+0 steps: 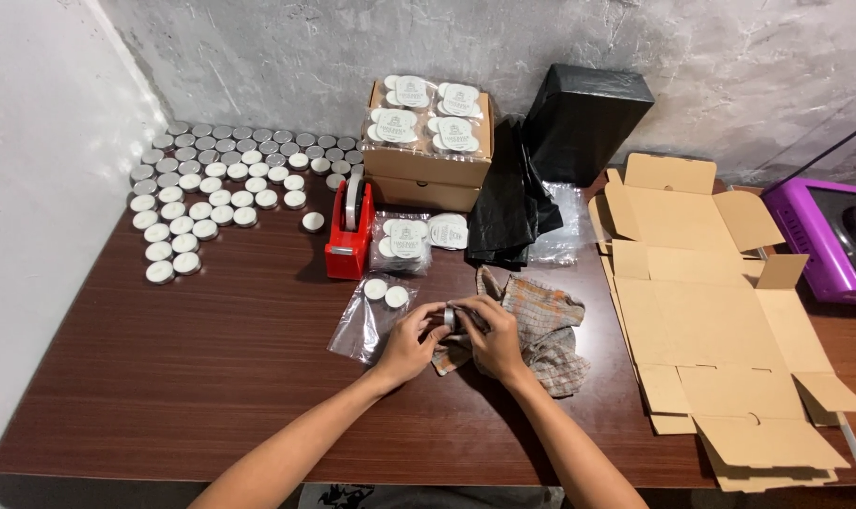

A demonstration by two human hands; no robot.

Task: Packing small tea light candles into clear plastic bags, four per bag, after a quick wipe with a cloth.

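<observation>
Both hands meet over the middle of the dark wooden table point(192, 358). My left hand point(411, 341) and my right hand point(492, 335) pinch a small round silver tin candle point(450, 318) between them, held on its edge. A checked grey-brown cloth point(546, 330) lies under and to the right of my right hand. Just left of the hands lies a clear plastic bag point(367, 325) with two white tealights point(386, 292) inside.
Many silver-cupped tealights point(211, 188) stand in rows at the back left. A red tape dispenser point(351, 236), a cardboard box point(426, 174) topped with packed candles, a black bag point(513, 203), a black box point(584, 118), flat cardboard blanks point(720, 320) and a purple device point(829, 236) surround the work spot.
</observation>
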